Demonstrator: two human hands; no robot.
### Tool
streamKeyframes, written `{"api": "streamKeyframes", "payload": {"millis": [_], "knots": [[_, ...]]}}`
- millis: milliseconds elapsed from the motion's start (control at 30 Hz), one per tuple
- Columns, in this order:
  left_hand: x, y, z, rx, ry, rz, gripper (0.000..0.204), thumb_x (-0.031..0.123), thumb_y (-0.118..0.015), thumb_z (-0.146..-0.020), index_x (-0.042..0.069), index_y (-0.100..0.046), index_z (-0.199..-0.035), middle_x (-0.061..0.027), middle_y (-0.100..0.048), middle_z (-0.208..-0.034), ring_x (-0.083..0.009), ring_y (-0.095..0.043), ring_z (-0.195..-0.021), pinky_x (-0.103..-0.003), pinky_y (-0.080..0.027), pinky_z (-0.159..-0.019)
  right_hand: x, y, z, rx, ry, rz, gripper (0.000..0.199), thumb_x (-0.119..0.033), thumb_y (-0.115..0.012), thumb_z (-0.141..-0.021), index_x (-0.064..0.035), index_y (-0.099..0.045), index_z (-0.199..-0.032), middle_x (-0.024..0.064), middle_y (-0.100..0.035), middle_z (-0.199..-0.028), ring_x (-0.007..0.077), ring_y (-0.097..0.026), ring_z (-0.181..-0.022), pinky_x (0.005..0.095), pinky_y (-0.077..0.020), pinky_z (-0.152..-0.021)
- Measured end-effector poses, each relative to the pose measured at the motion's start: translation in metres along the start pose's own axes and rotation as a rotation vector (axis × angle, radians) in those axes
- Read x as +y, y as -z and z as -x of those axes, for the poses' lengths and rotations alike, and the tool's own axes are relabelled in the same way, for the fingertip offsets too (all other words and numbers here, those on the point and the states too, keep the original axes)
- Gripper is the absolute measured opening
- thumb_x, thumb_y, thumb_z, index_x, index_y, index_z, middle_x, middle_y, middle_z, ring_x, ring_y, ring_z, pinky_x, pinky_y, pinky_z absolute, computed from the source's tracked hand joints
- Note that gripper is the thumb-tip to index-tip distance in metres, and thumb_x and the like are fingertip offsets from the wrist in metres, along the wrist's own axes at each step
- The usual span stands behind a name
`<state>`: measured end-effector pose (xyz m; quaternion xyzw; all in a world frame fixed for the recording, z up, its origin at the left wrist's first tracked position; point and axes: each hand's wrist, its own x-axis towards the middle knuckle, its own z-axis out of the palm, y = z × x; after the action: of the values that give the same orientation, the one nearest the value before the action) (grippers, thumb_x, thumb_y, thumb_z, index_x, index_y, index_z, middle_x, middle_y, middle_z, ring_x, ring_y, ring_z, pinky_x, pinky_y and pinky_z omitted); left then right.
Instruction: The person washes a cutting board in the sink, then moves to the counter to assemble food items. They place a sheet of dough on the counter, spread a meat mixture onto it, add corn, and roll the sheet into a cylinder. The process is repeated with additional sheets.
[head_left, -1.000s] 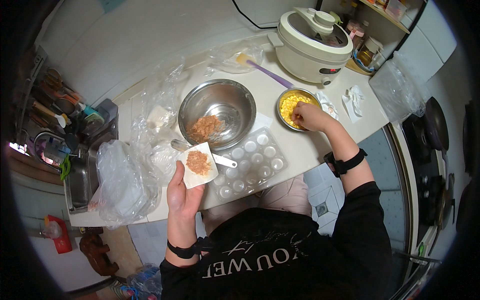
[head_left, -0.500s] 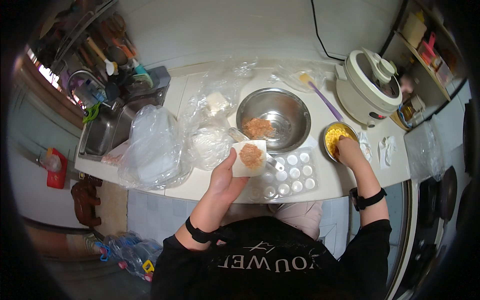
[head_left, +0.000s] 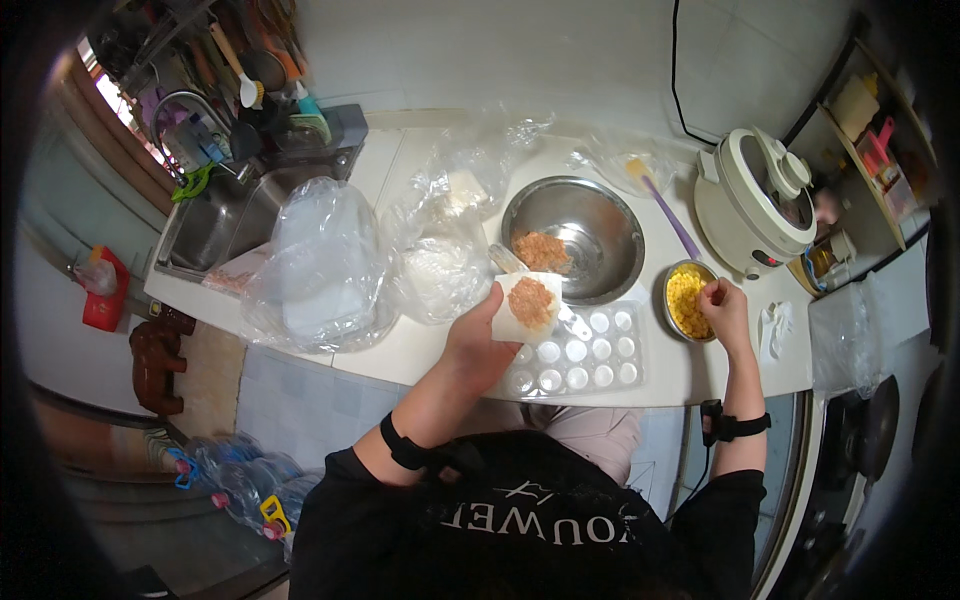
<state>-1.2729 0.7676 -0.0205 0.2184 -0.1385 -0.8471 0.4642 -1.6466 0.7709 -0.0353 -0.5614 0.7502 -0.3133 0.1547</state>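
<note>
holding a white wrapper (head_left: 509, 325) near the middle of the frame, the left hand (head_left: 478, 348) keeps it almost flat, thumb at its left edge and fingers underneath; judged sound, since the loose pinkish filling (head_left: 529, 300) on top would likely slide if tilted. the right hand (head_left: 728, 312) is at the right rim of the small metal bowl (head_left: 665, 305), right of centre, fingers bunched toward the yellow kernels (head_left: 686, 290); whether any are pinched between them cannot be told. the large steel bowl (head_left: 602, 240), a clump of the same mix (head_left: 540, 252) against its left side, stands just above the wrapper in the frame, presumably for short reach. a clear tray (head_left: 600, 352) of round wells lies on the bench (head_left: 400, 352) below that bowl (a pale handle (head_left: 574, 322) also shows there, partly hidden by the wrapper).

compared with half a second ago: the right hand, then down inside the small bowl, is now raised to its edge. the left hand's hold is unchanged, filling in place. most bench items appear slightly farther right in the frame, consistent with a head turn.
</note>
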Motion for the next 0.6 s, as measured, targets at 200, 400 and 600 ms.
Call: {"api": "streamKeyframes", "payload": {"millis": [200, 400, 600], "knots": [[-0.006, -0.002, -0.004, 0.004, 0.033, 0.035, 0.046, 0.030, -0.024, -0.100, -0.002, -0.032, -0.132, -0.0150, -0.043, -0.131, -0.0265, -0.042, -0.122, -0.040, -0.031, -0.105, -0.101, -0.011, 0.027, -0.322, 0.186, -0.439, 0.008, -0.002, -0.061, -0.083, 0.0021, -0.058, -0.090, -0.0002, -0.057, -0.075, 0.0066, -0.054, -0.068, 0.0206, -0.0451, -0.062], [-0.013, -0.008, -0.001, -0.057, 0.050, 0.005, 0.045, 0.030, -0.022, -0.100, 0.000, -0.032, -0.133, -0.0127, -0.043, -0.131, -0.0243, -0.042, -0.122, -0.039, -0.031, -0.105, -0.191, -0.042, 0.057, -0.264, 0.712, -0.107, 0.008, 0.000, -0.056, -0.079, 0.0003, -0.057, -0.087, 0.0158, -0.058, -0.085, 0.0341, -0.059, -0.074, 0.0389, -0.0481, -0.065], [-0.013, -0.010, 0.007, -0.039, 0.046, 0.012, 0.044, 0.029, -0.024, -0.100, -0.001, -0.032, -0.132, -0.0118, -0.043, -0.129, -0.0233, -0.041, -0.122, -0.038, -0.030, -0.105, -0.210, -0.064, 0.061, -0.226, 0.987, 0.172, 0.024, 0.004, -0.057, -0.065, -0.0014, -0.056, -0.088, 0.0129, -0.054, -0.082, 0.0311, -0.057, -0.075, 0.0375, -0.0480, -0.067]]}}
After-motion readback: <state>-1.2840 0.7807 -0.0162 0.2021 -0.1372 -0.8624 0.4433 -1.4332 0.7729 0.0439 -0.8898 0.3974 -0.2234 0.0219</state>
